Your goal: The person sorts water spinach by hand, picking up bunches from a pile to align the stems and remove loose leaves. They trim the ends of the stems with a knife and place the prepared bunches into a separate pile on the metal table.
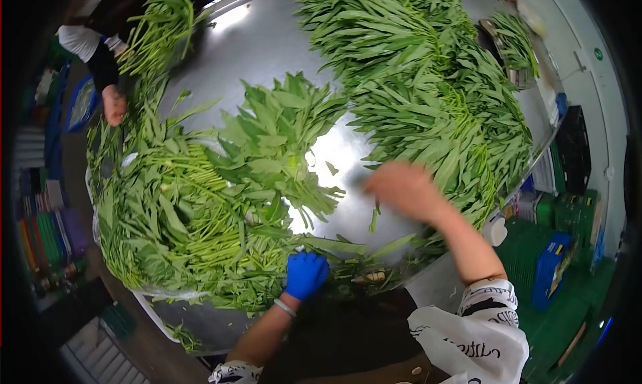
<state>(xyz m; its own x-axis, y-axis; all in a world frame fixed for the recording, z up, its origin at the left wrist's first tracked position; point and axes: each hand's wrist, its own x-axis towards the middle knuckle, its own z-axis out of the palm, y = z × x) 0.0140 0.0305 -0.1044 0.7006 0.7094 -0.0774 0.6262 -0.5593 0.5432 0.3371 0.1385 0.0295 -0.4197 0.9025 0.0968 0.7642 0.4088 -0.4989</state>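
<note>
My left hand [307, 275], in a blue glove, is curled closed at the table's near edge beside a heap of long-stemmed greens [194, 183] that look like water spinach. I cannot tell what is inside its fingers. To the right, my bare right hand [403, 191] is smeared by motion over the metal table. A thin green stem [374, 218] shows just below its fingertips. Between the hands and the far side lies a loose bunch of greens [284, 126], leaves fanned out. Long neat rows of greens [428, 83] cover the table's right side.
At the upper left another person's hand [114, 106] hangs beside a bunch of greens [164, 33]. Leaf scraps lie along the near edge of the metal table [274, 23]. A white container [495, 230] stands at the right edge. Green crates [525, 253] and a blue box [552, 267] are beyond.
</note>
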